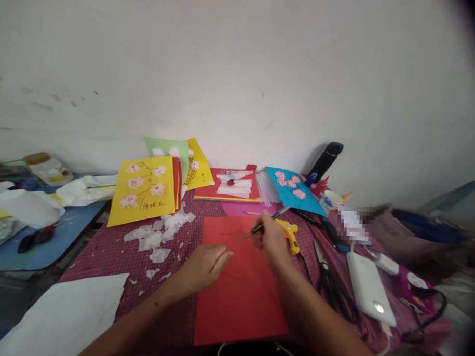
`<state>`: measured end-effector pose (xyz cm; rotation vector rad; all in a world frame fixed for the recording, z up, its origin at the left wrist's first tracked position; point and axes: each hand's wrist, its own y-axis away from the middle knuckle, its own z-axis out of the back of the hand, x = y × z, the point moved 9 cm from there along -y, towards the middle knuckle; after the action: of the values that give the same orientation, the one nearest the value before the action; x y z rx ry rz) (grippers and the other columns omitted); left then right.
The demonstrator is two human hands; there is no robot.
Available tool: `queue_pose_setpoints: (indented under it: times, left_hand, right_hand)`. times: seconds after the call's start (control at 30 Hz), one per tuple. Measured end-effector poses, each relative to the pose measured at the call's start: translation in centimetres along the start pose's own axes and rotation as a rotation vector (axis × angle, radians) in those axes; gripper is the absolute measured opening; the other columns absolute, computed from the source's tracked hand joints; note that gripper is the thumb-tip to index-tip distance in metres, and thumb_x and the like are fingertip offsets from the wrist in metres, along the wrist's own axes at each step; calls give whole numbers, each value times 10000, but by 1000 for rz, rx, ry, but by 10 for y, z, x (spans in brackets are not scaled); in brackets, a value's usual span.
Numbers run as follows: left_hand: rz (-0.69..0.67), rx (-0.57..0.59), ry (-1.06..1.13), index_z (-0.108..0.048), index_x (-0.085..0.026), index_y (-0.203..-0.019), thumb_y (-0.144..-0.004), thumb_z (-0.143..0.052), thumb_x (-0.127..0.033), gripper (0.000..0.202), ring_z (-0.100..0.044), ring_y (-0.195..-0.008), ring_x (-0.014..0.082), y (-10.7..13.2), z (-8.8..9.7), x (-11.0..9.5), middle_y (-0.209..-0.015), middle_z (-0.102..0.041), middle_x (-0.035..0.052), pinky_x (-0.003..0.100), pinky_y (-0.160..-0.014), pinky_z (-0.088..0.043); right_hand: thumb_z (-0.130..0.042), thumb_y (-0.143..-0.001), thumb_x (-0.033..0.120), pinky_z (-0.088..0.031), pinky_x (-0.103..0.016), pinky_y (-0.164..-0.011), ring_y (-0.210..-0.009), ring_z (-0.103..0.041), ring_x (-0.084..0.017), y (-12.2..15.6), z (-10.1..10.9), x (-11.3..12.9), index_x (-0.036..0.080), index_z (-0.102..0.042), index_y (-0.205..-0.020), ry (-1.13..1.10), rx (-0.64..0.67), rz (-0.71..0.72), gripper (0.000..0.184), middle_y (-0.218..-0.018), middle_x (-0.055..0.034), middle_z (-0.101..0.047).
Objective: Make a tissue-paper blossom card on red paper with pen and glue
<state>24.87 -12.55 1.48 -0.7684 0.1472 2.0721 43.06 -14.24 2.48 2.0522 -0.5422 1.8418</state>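
Note:
A sheet of red paper (241, 308) lies in front of me, with a few thin dark lines on its upper half. My right hand (272, 236) is closed around a slim dark pen (256, 230), whose tip points at the upper part of the sheet. On the sheet's left side, my left hand (207, 265) rests with its fingers fairly flat, holding nothing. Left of the paper are torn white tissue pieces (159, 235). Just beyond my right hand a yellow glue gun (293, 239) is partly hidden, and a pencil (252, 213) lies nearby.
Yellow (143, 190) and blue (293, 190) flower cards stand at the back. Between them lie red sheets (206, 190) and clear glue sticks (266, 187). At right are black-handled scissors (337, 293), a white power bank (371, 289) and a paper cup (332, 199). White paper (73, 312) covers the near left.

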Motion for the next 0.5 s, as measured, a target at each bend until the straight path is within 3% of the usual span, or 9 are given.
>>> queue_pose_setpoints:
  times: [0.07, 0.13, 0.27, 0.33, 0.5]
  left_hand:
    - [27, -39, 23, -461, -198, -687, -1057, -298, -405, 454, -444, -598, 144, 2, 7, 4, -633, -490, -9, 288, -612, -302]
    - [60, -44, 67, -468, -198, -698, -1060, -290, -423, 462, -453, -602, 140, 1, 13, 6, -645, -501, -12, 282, -609, -312]
    - [-10, 55, 172, -582, -202, -928, -1068, -301, -410, 377, -589, -781, 161, -9, 9, -9, -879, -652, 21, 279, -714, -414]
    - [-51, 87, 165, -595, -198, -1003, -1068, -297, -387, 359, -624, -864, 181, -14, 3, -16, -974, -681, 47, 298, -781, -445]
    - [-19, 86, 149, -608, -189, -1016, -1070, -274, -390, 393, -643, -872, 199, -24, -4, -15, -971, -698, 67, 318, -795, -466]
  right_hand:
    - [-471, -912, 648, -228, -234, -354, -331, -262, -94, -6, 20, 12, 229, -537, -624, -67, -92, 11, 513, -393, 85, -322]
    - [-517, -900, 634, -238, -226, -359, -338, -305, -91, -6, 23, 18, 212, -582, -651, -34, -63, 12, 494, -405, 76, -377]
    - [-561, -892, 620, -306, -221, -383, -380, -456, -105, 10, -14, -2, 198, -632, -692, 84, 258, -32, 472, -496, 23, -561]
    - [-585, -882, 608, -341, -225, -391, -387, -483, -112, 20, -32, -17, 207, -631, -711, 73, 356, -55, 438, -531, 21, -598]
    - [-594, -880, 578, -297, -218, -350, -340, -445, -98, 16, -41, -30, 216, -596, -668, 45, 236, -51, 419, -495, 36, -575]
